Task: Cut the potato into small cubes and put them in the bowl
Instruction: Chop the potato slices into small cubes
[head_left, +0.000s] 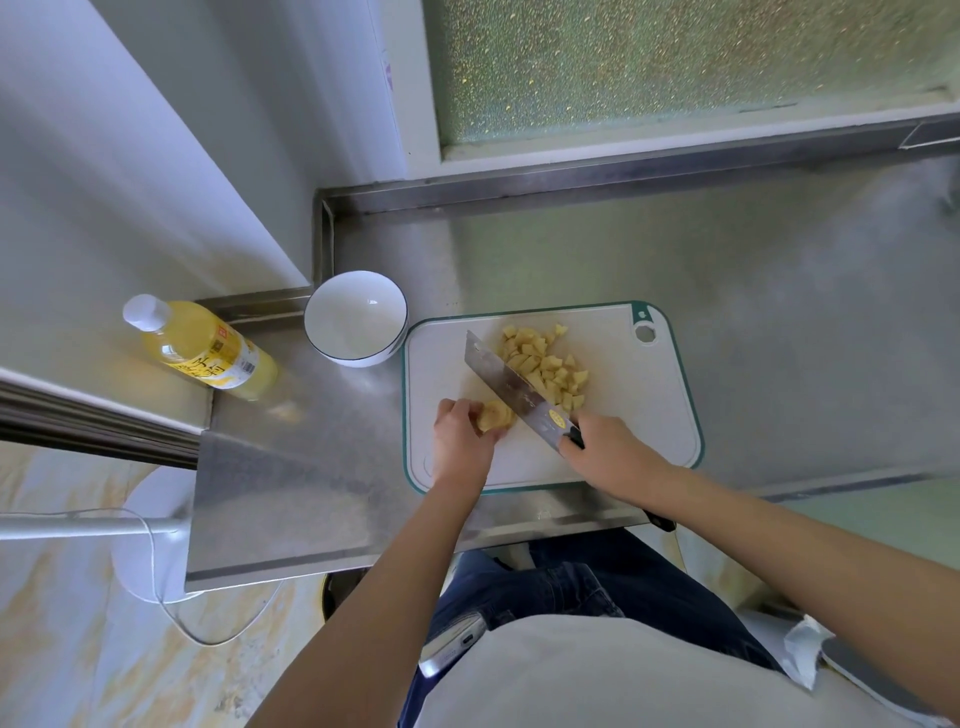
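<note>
potato remnant (494, 415) near the board (639, 431) left edge, my left hand (460, 441) fingers curled on it, right hand (608, 457) clamped round the cleaver (511, 387) handle, blade just beside the remnant, cubes (550, 369) piled behind the blade, free board right of them, bowl (356, 317) off the far-left corner, bottle (202, 348) label and blade sticker unreadable

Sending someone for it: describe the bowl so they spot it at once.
On the steel counter, look by the far left corner of the board. The bowl is white, dark-rimmed and empty, unlike the yellow bottle further left.
</note>
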